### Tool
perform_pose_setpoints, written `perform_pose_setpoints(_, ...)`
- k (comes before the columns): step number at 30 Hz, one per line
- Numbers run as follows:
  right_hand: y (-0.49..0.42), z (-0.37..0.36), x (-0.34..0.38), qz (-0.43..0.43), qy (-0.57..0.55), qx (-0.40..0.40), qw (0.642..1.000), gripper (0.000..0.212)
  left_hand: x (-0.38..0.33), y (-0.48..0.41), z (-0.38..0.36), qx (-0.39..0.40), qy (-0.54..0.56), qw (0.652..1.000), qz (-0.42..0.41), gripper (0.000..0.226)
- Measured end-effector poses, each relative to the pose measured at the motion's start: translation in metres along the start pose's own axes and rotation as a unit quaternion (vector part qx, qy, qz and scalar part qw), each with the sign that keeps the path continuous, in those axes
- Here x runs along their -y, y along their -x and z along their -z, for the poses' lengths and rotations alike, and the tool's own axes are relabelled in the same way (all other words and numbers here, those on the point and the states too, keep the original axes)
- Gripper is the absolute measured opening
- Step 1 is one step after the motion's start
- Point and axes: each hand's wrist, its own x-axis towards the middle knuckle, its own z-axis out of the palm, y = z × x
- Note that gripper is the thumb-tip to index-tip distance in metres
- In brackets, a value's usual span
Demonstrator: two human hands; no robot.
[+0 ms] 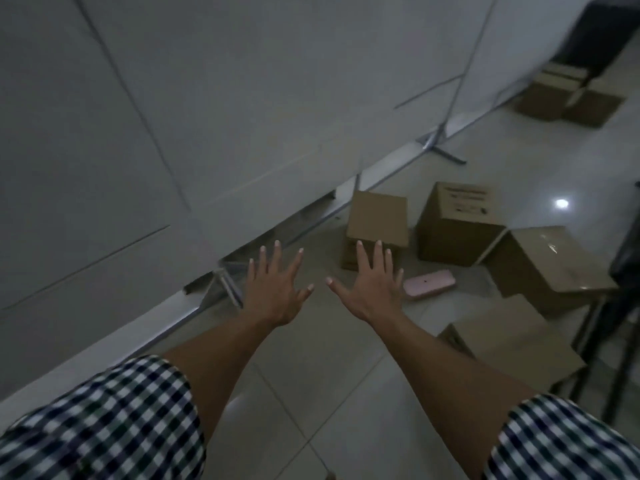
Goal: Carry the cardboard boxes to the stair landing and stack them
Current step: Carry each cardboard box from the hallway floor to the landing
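Several brown cardboard boxes lie on the pale tiled floor ahead. A small plain box (377, 216) stands nearest the white partition. To its right is a box with printed text (457, 223), then a larger box (543, 268) tipped on its side, and another box (509, 344) closer to me. My left hand (275, 289) and my right hand (372, 285) are stretched out in front of me, palms down, fingers spread, holding nothing. My right fingertips overlap the small plain box in the view; whether they touch it I cannot tell.
A white partition wall (173, 133) on metal feet (443, 147) runs along the left. A pink flat object (429, 284) lies on the floor between the boxes. More boxes (568, 98) sit far back right. Dark chair legs (616, 341) stand at the right edge.
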Motion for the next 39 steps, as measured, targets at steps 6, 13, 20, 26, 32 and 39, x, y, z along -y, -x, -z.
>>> perform_pose_setpoints(6,-0.013,0.034,-0.083,-0.104,-0.009,-0.034,0.994,0.106,-0.099,-0.055,-0.002,0.009,-0.021,0.994,-0.110,0.079)
perform_pose_setpoints(13,-0.011,0.053,-0.154,-0.222,-0.031,-0.062,0.972,0.106,-0.177,-0.099,-0.012,0.031,-0.027,0.972,-0.232,0.078)
perform_pose_setpoints(20,-0.016,0.060,-0.196,-0.332,-0.055,-0.086,0.938,0.106,-0.231,-0.151,-0.017,0.058,-0.051,0.934,-0.348,0.077)
perform_pose_setpoints(26,-0.009,0.059,-0.236,-0.410,-0.077,-0.093,0.904,0.104,-0.281,-0.176,-0.038,0.090,-0.079,0.898,-0.423,0.079)
perform_pose_setpoints(32,-0.003,0.057,-0.316,-0.473,-0.084,-0.099,0.872,0.107,-0.369,-0.187,-0.075,0.111,-0.093,0.870,-0.472,0.078)
perform_pose_setpoints(39,-0.014,0.050,-0.418,-0.489,-0.097,-0.063,0.865,0.106,-0.473,-0.197,-0.115,0.140,-0.117,0.868,-0.461,0.078)
